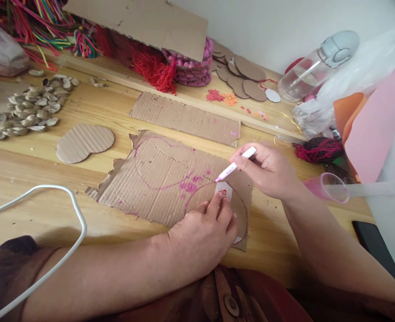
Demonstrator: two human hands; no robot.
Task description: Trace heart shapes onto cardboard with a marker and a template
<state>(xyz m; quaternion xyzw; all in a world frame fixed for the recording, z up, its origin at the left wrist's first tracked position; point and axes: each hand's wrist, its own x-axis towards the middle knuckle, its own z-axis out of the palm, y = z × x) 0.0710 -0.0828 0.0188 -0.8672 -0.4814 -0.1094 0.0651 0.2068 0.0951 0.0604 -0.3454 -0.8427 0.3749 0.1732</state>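
My right hand grips a white marker pen with a pink tip. That tip touches the upper edge of a round cardboard disc. With fingers stretched out and slightly bent, my left hand presses down on the disc and covers much of it. A white paper piece with red print shows at its fingertips. Beneath the disc lies a torn cardboard sheet, bearing a dotted pink heart outline and pink smudges.
Left are a heart-shaped cardboard piece and a pile of shells. A cardboard strip lies behind the sheet. Farther back are cardboard discs and a water bottle. A pink cup, a phone and a white cable flank my arms.
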